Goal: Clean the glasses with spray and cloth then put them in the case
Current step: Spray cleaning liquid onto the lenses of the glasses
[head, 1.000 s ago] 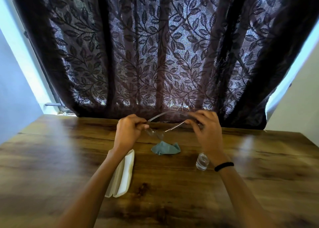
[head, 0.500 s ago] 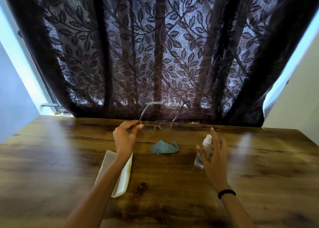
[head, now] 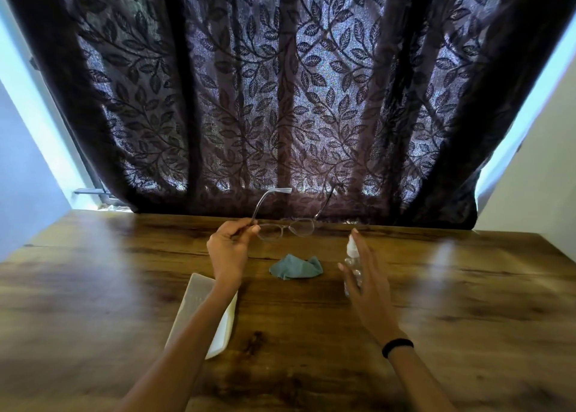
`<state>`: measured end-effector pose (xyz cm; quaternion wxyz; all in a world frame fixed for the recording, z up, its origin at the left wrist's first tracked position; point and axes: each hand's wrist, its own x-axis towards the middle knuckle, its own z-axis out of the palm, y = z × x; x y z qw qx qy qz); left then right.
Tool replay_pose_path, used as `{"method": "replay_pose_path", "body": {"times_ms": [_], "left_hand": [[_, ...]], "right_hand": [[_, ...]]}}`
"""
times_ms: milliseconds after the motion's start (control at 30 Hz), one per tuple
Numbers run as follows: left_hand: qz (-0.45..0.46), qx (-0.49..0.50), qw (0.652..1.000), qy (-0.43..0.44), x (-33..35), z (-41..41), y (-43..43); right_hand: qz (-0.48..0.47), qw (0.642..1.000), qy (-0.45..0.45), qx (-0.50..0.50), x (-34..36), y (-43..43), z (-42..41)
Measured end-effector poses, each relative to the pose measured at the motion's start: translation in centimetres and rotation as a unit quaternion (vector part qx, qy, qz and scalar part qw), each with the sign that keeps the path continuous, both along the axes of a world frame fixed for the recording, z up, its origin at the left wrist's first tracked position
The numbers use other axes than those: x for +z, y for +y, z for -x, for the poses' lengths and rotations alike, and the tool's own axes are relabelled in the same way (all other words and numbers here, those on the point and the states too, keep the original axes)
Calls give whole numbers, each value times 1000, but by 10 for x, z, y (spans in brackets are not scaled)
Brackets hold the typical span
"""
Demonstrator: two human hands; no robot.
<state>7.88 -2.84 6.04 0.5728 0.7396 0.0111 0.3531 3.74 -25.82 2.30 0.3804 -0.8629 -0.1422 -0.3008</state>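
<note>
My left hand pinches the clear-framed glasses by the left hinge, holding them unfolded above the far part of the table, temples pointing away toward the curtain. A crumpled teal cloth lies on the wood just below them. A small clear spray bottle with a white nozzle stands upright to the right of the cloth. My right hand is spread at the bottle, fingers straight, just in front of it. The white glasses case lies open under my left forearm.
The brown wooden table runs wide on both sides. A dark leaf-patterned curtain hangs right behind its far edge. Pale walls stand at the left and right.
My right hand let go of the glasses' temple and dropped to the spray bottle. My left hand now holds the glasses alone, with both temples unfolded.
</note>
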Motion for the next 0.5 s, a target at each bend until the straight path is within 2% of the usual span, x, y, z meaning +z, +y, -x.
{"method": "replay_pose_path", "body": {"times_ms": [200, 367, 500], "left_hand": [[-13, 26, 999, -25, 2, 0, -2], [-35, 38, 997, -53, 3, 2, -2], [-44, 40, 996, -62, 5, 3, -2]], "right_hand": [[-8, 997, 9, 78, 28, 41, -2], [-43, 982, 71, 168, 45, 60, -2], [-72, 974, 91, 192, 52, 68, -5]]}}
